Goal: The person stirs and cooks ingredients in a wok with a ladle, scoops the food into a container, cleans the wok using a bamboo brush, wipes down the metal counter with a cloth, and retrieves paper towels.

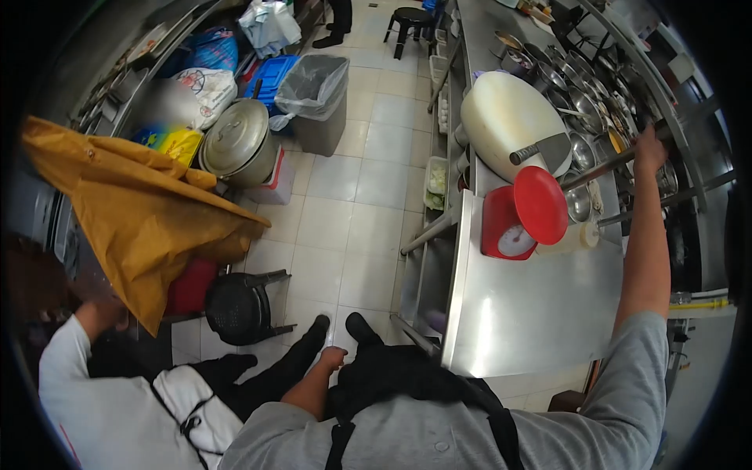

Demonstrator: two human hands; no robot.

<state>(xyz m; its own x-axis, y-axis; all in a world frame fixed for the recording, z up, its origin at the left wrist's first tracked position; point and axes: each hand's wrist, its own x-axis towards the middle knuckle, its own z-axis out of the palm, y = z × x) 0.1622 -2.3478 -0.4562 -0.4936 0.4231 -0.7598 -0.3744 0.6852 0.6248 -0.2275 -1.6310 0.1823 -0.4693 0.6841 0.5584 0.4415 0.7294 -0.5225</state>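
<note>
My right arm stretches out along the right side, and my right hand (649, 150) is up at a metal shelf bar (601, 166), close to several metal bowls and pans (581, 153). Its fingers are too small and partly hidden to show what they grip. Low in front of my body is my left hand (333, 358), fingers curled in, with no object visible in it. On the steel worktable (533, 313) stands a red kitchen scale (523, 215) with a round red pan. Behind it, a cleaver (540, 153) lies on a thick white round chopping block (509, 117).
A co-worker in white (141, 415) is close on my left, beside a brown cloth (141, 204). A black stool (239, 308), a large lidded pot (237, 145) and a lined bin (313, 98) line the aisle's left. Another person's legs (337, 19) show at the far end.
</note>
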